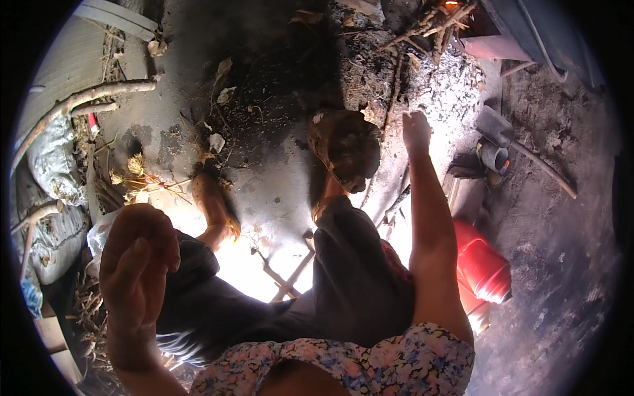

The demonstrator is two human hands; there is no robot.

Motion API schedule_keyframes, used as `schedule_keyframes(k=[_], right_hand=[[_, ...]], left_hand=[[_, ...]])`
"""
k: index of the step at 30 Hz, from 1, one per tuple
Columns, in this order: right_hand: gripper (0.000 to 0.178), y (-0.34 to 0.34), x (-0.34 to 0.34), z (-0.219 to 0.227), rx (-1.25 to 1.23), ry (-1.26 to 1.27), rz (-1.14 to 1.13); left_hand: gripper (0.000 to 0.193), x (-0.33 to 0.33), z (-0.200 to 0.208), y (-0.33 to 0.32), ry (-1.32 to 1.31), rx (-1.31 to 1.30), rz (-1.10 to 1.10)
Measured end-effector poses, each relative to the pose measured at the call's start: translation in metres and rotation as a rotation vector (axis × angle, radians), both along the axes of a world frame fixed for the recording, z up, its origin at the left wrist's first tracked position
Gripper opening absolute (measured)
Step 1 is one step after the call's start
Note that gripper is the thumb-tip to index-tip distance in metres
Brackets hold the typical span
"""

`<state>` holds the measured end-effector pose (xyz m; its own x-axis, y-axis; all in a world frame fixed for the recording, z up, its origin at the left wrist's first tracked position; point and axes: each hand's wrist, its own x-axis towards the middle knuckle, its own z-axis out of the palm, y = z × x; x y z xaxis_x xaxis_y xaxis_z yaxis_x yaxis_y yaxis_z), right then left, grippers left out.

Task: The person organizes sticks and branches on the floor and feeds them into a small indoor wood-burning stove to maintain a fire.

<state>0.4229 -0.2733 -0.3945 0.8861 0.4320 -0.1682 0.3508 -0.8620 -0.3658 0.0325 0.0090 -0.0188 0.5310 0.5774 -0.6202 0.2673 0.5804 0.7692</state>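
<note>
My left hand (137,264) is raised at the left, beside my dark-clad left knee. Its palm shows with the fingers loosely bent and the thumb apart; nothing is seen in it. My right arm reaches forward, and my right hand (417,132) is closed over the bright, ash-strewn ground. Glare and the hand itself hide whatever its fingers may hold. Left of it a dark brown, rough-surfaced lump (350,148), its kind unclear, covers most of my right foot. Beyond the hand, several thin sticks (436,32) lead to a glowing fire (452,5).
At the right lie a small shovel (494,125) with a long handle, a grey cup-like container (492,157) and a red plastic vessel (482,261). Bent branches (92,92) and silvery sacks (56,158) line the left. Crossed sticks (287,280) lie between my legs. Dry leaves (226,96) litter the floor.
</note>
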Motion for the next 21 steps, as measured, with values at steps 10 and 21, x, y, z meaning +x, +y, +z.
schedule_keyframes(k=[10, 21], right_hand=[[0.04, -0.065, -0.103, 0.0, -0.32, 0.198, -0.155], [0.014, -0.09, -0.107, -0.002, -0.203, 0.084, -0.033]], left_hand=[[0.035, 0.003, -0.002, -0.005, -0.018, 0.007, -0.024], [0.031, 0.004, 0.004, -0.009, -0.04, -0.005, -0.024]])
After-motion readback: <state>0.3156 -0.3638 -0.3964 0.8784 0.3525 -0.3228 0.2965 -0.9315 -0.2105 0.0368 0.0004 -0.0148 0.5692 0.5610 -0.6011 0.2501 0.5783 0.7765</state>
